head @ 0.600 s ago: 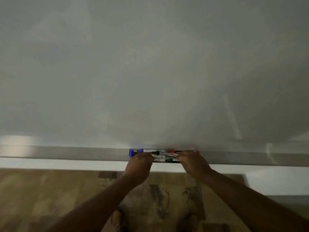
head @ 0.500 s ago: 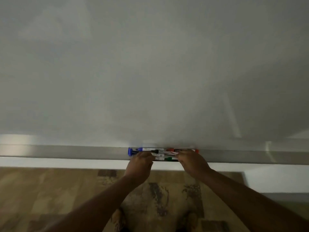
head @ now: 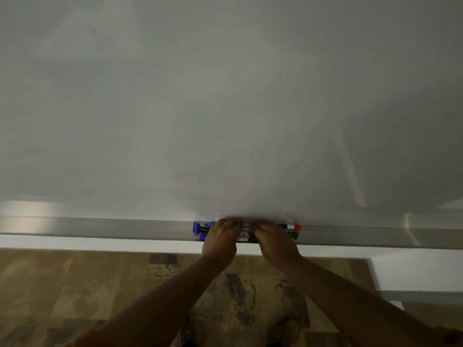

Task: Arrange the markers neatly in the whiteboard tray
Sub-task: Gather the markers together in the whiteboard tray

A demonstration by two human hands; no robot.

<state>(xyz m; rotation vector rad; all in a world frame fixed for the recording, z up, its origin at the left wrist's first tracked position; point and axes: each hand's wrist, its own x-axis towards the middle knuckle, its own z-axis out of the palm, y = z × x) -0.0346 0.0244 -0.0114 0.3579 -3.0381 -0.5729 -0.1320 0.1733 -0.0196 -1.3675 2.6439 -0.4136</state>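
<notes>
A person's left hand [head: 220,237] and right hand [head: 274,240] rest side by side on a cluster of markers [head: 244,235] in the metal whiteboard tray [head: 100,227], at six o'clock below the whiteboard [head: 225,108]. Fingers curl over the markers; a firm grip cannot be told. Blue caps [head: 196,227] show at nine o'clock of the hands, red and green caps [head: 297,231] at three o'clock.

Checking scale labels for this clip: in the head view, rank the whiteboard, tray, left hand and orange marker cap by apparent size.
1. whiteboard
2. tray
3. left hand; sits nearer the camera, so unsure
4. orange marker cap
</notes>
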